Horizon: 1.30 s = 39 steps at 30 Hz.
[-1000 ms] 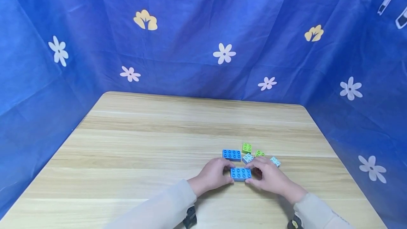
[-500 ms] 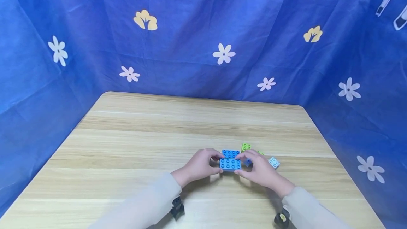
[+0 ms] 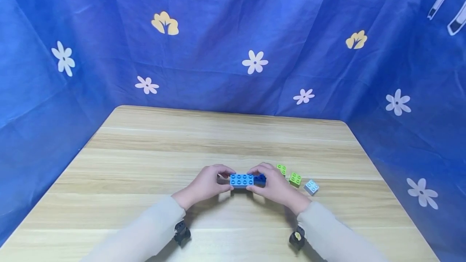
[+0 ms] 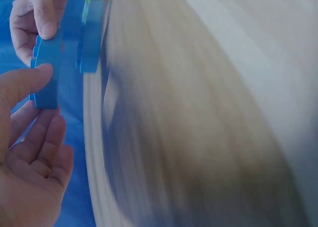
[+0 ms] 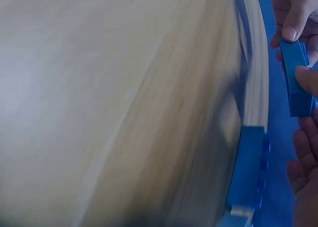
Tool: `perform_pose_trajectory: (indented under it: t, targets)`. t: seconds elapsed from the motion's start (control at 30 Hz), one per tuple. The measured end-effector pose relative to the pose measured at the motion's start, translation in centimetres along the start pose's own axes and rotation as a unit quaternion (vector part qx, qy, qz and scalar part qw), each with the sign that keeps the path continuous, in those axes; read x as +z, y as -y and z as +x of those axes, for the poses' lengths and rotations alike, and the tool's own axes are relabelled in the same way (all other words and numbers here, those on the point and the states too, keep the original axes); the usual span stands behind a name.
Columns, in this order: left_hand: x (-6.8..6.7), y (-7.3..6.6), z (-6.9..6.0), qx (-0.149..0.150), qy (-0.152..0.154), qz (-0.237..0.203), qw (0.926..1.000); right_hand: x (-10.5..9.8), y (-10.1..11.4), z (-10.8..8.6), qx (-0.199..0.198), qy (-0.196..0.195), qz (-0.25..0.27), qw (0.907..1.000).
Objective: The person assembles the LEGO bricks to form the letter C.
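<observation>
A blue building brick (image 3: 242, 180) with two rows of studs is held level between my two hands. My left hand (image 3: 205, 183) pinches its left end, thumb in front and fingers behind. My right hand (image 3: 272, 185) pinches the right end in the same way. Both wrist views show this brick (image 4: 48, 78) raised off the table. A second, darker blue brick (image 3: 259, 179) lies on the table, partly covered by my right hand. In the right wrist view this table brick (image 5: 247, 162) shows its side, with a light blue brick (image 5: 232, 220) near its end.
Two green bricks, one farther back (image 3: 281, 169) and one nearer (image 3: 295, 179), lie right of my right hand. Beyond them is a light blue brick (image 3: 311, 187). The wooden table (image 3: 145, 153) is backed by a blue patterned curtain (image 3: 207, 51).
Both hands have carried the blue brick leftward and somewhat away from the body. The nearer green brick has come into fuller view. The loose bricks stay where they were.
</observation>
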State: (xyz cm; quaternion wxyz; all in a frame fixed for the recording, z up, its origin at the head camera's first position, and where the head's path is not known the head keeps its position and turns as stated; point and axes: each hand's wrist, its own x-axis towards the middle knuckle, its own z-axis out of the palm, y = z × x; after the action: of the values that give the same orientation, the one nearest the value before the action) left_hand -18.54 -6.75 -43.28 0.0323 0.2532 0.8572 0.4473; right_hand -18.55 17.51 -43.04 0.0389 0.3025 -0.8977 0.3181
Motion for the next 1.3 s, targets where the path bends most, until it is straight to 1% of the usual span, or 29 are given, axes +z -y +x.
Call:
perform_pose_trajectory:
  t: [0.17,0.3,0.43,0.57,0.63,0.77,1.0,1.3]
  targets:
    - [-1.0,0.8,-0.4,-0.009,-0.001,0.001,1.0,1.1,0.2,1.2,-0.008,0.01,-0.008,0.9999]
    - [-1.5,1.5,-0.6,-0.007,-0.003,0.019,0.9998,1.7,0.4,1.9,-0.008,0.02,-0.014,0.9997]
    - [-1.9,2.2,-0.7,-0.01,-0.008,0.038,0.9992,2.3,0.6,2.5,-0.002,0.029,-0.022,0.9994]
    - [-2.2,2.6,-0.7,-0.02,-0.002,0.04,0.999,2.8,0.7,2.9,0.014,0.037,-0.032,0.9987]
    - [-2.3,2.7,-0.8,-0.028,0.002,0.041,0.9988,3.1,0.8,3.1,0.02,0.042,-0.035,0.9983]
    - [-2.5,2.7,-0.8,-0.04,0.006,0.043,0.9982,3.5,0.9,3.2,0.02,0.046,-0.036,0.9981]
    - [-2.8,2.9,-0.9,-0.033,0.01,0.049,0.9982,3.9,0.8,3.3,0.013,0.044,-0.039,0.9982]
    - [-2.7,3.1,-0.9,-0.048,0.006,0.064,0.9968,4.2,0.8,3.4,0.009,0.049,-0.046,0.9977]
